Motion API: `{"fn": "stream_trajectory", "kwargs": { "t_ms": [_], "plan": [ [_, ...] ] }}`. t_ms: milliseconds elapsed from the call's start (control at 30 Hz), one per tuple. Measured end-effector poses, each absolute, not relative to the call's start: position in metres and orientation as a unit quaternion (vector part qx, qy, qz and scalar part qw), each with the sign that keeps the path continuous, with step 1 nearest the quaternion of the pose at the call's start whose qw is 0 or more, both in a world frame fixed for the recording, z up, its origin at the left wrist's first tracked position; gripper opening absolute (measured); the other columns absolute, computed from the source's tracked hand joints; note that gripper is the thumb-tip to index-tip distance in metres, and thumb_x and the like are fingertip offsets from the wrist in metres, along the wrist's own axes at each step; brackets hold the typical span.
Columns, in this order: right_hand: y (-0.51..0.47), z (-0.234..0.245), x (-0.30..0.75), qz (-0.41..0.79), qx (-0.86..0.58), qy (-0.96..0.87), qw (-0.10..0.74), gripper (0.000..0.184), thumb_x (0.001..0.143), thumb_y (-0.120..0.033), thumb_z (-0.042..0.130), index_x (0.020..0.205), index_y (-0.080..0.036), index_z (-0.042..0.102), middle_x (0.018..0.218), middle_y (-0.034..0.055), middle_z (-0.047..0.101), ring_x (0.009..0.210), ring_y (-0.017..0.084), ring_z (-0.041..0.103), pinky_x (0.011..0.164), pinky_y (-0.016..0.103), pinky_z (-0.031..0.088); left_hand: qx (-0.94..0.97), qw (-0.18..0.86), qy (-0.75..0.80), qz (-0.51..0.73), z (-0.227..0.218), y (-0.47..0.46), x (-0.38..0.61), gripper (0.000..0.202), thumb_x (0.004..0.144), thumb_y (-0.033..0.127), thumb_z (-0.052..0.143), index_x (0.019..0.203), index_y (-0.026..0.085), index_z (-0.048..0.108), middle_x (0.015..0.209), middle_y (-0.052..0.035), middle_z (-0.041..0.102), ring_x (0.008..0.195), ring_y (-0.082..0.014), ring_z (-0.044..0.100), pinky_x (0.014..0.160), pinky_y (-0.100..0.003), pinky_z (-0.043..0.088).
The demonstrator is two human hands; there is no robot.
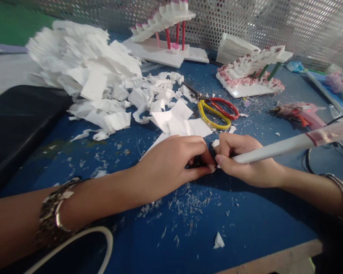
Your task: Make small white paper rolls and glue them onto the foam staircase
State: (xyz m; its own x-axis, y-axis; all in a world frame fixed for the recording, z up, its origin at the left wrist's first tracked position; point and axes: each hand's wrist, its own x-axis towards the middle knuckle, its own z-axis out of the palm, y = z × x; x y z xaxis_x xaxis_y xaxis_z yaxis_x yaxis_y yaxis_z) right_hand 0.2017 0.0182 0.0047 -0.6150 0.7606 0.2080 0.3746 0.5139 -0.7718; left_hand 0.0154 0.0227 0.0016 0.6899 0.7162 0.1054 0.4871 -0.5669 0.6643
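Near the middle of the table my left hand (180, 158) is closed, its thumb and fingertips pinching a small white scrap (212, 168). My right hand (246, 160) meets it, wrapped round a long white pen-like stick (286, 146) with a pinkish see-through far end. The stick's tip is mostly hidden among the fingers, close to the scrap. Another white bit (215, 144) shows behind the right fingers. Cut white paper pieces (181, 120) lie just beyond my left hand. Scissors (214, 110) with one yellow and one red handle rest behind both hands.
A big heap of white paper (82, 57) stands back left, beside a black object (23, 125). Two small stair models, one on red posts (160, 23) and one on green posts (254, 68), stand at the back. A pink glue gun (301, 112) with its cable lies right.
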Motion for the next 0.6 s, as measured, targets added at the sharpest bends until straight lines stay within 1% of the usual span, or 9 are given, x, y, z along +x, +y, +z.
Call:
{"fn": "stream_trajectory", "kwargs": {
  "t_ms": [433,600],
  "plan": [
    [0.0187,0.0043,0.2033,0.359,-0.327,-0.833,0.264,0.023,0.075,-0.012,0.050,0.059,-0.017,0.034,0.055,-0.0065,0.038,0.049,0.002,0.033,0.044,0.014,0.029,0.864,0.314,0.340,0.199,-0.0009,0.0233,0.0157,0.005,0.075,0.022,0.062,0.075,0.017,0.061,0.069,0.0025,0.056,0.061,-0.0091,0.049,0.056,-0.020,0.035],
    [0.0192,0.0031,0.2044,0.389,-0.322,-0.818,0.276,0.023,0.075,-0.011,0.050,0.060,-0.017,0.034,0.057,-0.0068,0.037,0.050,0.002,0.033,0.045,0.014,0.029,0.864,0.313,0.341,0.197,-0.0005,0.0224,0.0144,0.005,0.074,0.023,0.062,0.074,0.018,0.061,0.069,0.0025,0.057,0.061,-0.0094,0.049,0.056,-0.020,0.036]
  ]
}}
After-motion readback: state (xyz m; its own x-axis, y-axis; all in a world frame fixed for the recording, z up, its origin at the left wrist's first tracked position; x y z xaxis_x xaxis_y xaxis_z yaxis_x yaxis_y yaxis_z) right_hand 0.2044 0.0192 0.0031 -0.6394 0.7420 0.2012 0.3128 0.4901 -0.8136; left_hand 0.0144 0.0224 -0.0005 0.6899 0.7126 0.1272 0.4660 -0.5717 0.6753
